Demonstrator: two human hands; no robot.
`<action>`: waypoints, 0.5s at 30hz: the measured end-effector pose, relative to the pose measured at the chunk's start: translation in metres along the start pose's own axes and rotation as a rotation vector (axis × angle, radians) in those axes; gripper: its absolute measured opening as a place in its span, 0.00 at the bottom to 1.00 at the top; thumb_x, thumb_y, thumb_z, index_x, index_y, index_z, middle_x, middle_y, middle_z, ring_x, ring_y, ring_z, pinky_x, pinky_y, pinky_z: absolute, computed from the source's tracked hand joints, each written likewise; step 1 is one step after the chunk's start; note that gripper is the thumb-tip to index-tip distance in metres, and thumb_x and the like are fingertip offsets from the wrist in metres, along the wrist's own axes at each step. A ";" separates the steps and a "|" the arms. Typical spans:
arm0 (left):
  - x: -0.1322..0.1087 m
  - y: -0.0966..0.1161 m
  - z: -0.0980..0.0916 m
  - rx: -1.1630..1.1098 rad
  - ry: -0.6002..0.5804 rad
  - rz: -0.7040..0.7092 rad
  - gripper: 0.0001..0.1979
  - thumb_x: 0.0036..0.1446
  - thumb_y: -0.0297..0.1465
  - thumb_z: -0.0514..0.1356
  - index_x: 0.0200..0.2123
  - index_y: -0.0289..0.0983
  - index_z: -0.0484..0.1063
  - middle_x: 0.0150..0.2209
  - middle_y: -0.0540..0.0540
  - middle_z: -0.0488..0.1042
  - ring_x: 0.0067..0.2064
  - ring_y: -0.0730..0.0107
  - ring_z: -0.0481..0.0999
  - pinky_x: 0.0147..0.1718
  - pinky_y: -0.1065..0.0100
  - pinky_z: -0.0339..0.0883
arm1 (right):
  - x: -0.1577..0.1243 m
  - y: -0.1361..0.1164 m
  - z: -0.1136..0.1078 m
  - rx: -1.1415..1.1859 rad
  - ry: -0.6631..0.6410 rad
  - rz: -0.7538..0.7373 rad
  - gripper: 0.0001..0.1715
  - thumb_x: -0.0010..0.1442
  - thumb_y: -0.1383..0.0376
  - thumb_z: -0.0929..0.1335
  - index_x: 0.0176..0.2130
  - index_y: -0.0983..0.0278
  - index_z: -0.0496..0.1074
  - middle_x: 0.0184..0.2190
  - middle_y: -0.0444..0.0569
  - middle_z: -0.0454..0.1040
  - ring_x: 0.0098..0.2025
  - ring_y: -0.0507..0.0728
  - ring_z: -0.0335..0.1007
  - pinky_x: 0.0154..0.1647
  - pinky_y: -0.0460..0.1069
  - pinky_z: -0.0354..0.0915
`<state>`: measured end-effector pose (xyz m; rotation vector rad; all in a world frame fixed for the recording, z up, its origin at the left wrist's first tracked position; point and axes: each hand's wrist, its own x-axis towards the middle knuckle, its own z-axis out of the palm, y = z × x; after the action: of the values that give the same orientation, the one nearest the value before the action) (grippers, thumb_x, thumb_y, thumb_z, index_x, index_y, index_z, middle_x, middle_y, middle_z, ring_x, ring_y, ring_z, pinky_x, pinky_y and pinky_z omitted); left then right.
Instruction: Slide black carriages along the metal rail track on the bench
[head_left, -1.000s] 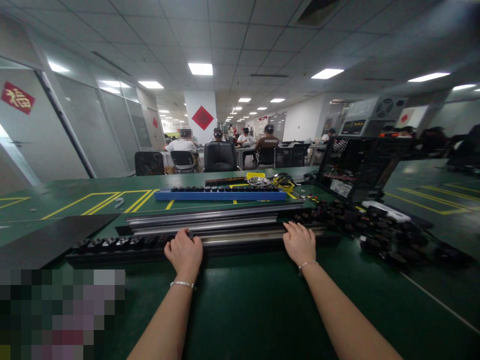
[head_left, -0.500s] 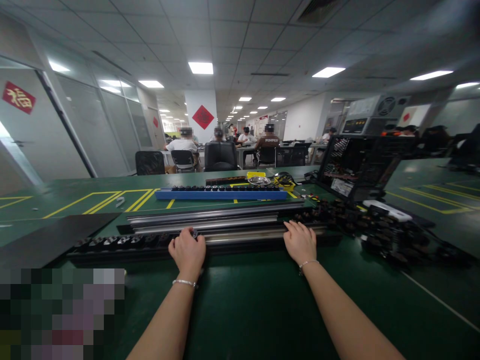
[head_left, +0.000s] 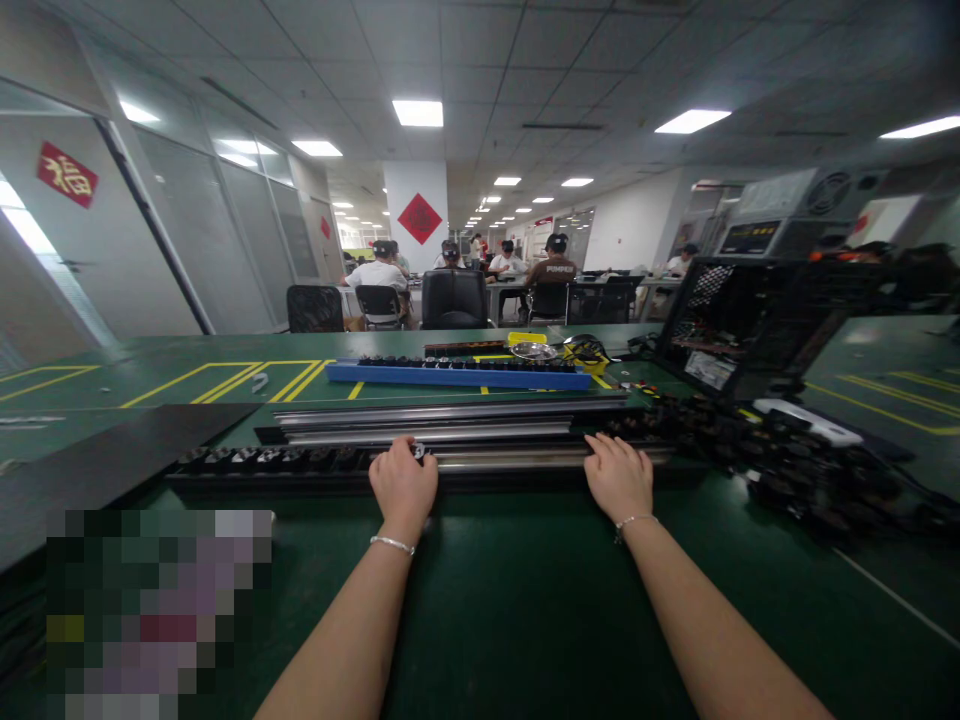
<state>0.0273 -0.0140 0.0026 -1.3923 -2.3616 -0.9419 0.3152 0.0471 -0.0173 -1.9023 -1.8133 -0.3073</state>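
Observation:
A long black tray [head_left: 277, 487] lies across the green table, with a row of small black and silver parts [head_left: 268, 458] in its left half and a bare metal rail [head_left: 510, 460] in its right half. My left hand [head_left: 405, 484] is closed around a small dark part with a shiny top, at the right end of the row. Over the rail's right portion rests my right hand [head_left: 619, 478], its fingers slightly apart on the rail's edge. Just behind lie more metal rails [head_left: 427, 430].
Behind the rails is a blue strip [head_left: 457, 378] of black parts. At right are a heap of black parts [head_left: 810, 475], a white device [head_left: 806, 422] and an open computer case [head_left: 712, 325]. A black mat [head_left: 135, 470] lies left. People sit in the background.
The camera view has shifted, so the scene sits further right and slightly higher. Both hands keep nearly the same places on the tray.

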 end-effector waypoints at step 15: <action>-0.005 0.006 0.004 -0.041 -0.051 0.082 0.15 0.52 0.34 0.53 0.43 0.37 0.66 0.34 0.44 0.73 0.40 0.59 0.72 0.43 0.60 0.60 | -0.001 -0.001 -0.002 0.034 -0.011 0.014 0.26 0.58 0.64 0.54 0.52 0.58 0.70 0.56 0.44 0.66 0.59 0.58 0.55 0.60 0.60 0.45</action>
<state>0.0357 -0.0125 -0.0007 -1.5340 -2.3134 -0.9489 0.3144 0.0450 -0.0163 -1.8964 -1.8003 -0.2597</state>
